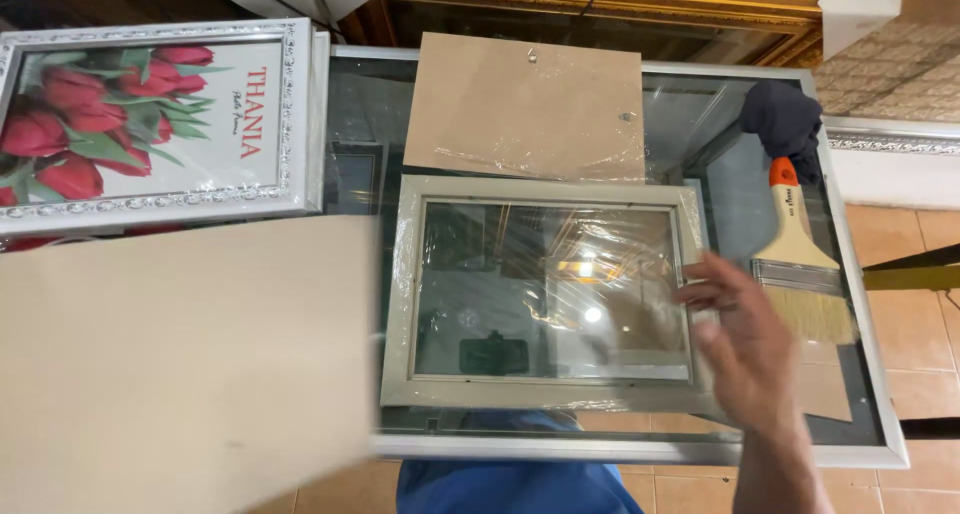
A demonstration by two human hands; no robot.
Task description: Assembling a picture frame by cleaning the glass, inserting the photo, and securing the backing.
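Glass forms the top of the table point(860, 304) we work over, a metal-edged pane that carries everything here. Largest in view is a plain tan board point(190, 364) across the near left corner, blurred and cut off by the picture's edge; we cannot tell what holds it, since our left hand is out of view. Next in size, a silver-framed picture of red tulips point(150, 119) lies at the far left corner. At the middle sits the grey picture frame point(545, 292), wrapped in clear film, its glass in place but no picture or backing fitted, as far as we can judge. A brown backing board point(525, 109) lies just beyond it toward the far edge, apart from the frame. Our right hand point(745, 339) rests open at the frame's right rail, fingers spread, touching or nearly touching, grasping nothing; blur hides the contact. A wide paintbrush point(800, 264) lies untouched along the right edge, a dark cloth point(782, 119) beyond it.
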